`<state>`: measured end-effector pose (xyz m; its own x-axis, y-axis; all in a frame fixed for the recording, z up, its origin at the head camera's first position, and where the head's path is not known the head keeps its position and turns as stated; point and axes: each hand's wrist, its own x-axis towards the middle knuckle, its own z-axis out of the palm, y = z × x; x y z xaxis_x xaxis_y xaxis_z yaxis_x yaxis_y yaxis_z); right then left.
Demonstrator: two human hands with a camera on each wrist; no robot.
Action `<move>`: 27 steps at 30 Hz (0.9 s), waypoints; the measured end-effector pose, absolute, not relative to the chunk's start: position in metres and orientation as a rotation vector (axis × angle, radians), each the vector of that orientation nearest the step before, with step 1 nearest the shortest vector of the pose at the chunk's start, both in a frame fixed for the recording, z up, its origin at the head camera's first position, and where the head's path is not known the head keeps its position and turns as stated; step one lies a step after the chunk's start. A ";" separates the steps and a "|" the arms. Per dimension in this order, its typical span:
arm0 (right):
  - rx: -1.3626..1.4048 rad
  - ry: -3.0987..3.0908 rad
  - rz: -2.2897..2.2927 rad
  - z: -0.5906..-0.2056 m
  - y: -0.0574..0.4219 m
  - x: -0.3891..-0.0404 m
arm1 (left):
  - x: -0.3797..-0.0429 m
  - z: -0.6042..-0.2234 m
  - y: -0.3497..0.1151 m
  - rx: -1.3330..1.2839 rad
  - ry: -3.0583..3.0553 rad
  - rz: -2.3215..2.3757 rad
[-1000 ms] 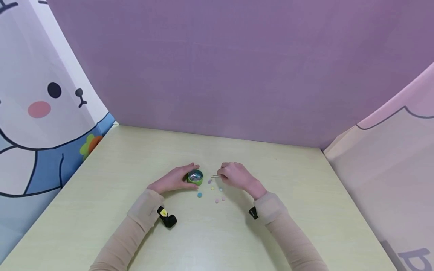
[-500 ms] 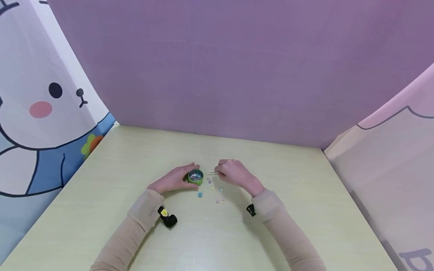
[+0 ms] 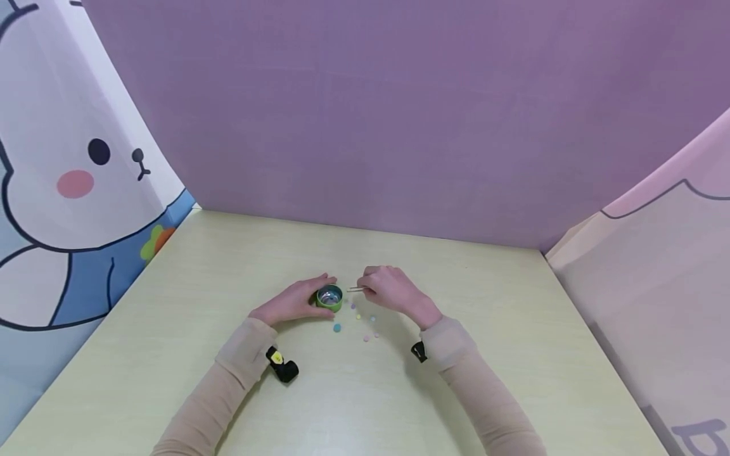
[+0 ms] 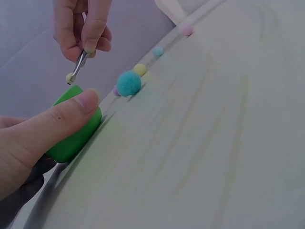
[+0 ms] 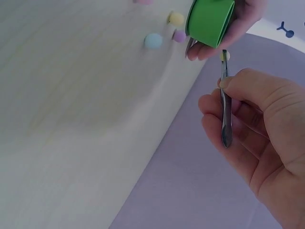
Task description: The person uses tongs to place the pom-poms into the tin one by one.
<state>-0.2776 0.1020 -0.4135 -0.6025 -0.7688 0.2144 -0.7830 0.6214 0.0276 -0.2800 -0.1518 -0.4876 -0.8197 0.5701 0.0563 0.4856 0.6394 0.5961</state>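
Observation:
My left hand (image 3: 293, 299) grips a small green tin (image 3: 329, 297) from its left side, thumb along the near wall; the tin stands on the table with its silvery inside facing up. Metal tweezers (image 5: 226, 109) are pinched between thumb and fingers of my right hand (image 3: 393, 294). Their tips hold a small pale yellow pom-pom (image 4: 70, 78), raised just beside the tin's rim. Loose on the table lie a larger teal pom-pom (image 4: 129, 83), a yellow one (image 5: 176, 18), a purple one (image 5: 179, 36), a light blue one (image 5: 153, 40) and pink ones (image 4: 186, 29).
The pale wooden table (image 3: 239, 253) ends at a purple cloth backdrop (image 3: 365, 126). Printed cloths hang at left (image 3: 51, 240) and right. A black wrist camera (image 3: 283, 367) is strapped by my left sleeve.
My right hand has moved a little left and away from me, bringing the tweezers and pom-pom closer to the tin. My left hand keeps its hold on the tin.

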 end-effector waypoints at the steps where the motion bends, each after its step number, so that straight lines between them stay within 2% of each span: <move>1: 1.284 -2.636 0.097 -0.413 0.101 -0.277 | -0.280 -0.487 -0.152 0.878 2.719 0.929; 27: 1.319 -2.661 0.048 -0.408 0.085 -0.272 | -0.280 -0.487 -0.148 0.918 2.719 0.951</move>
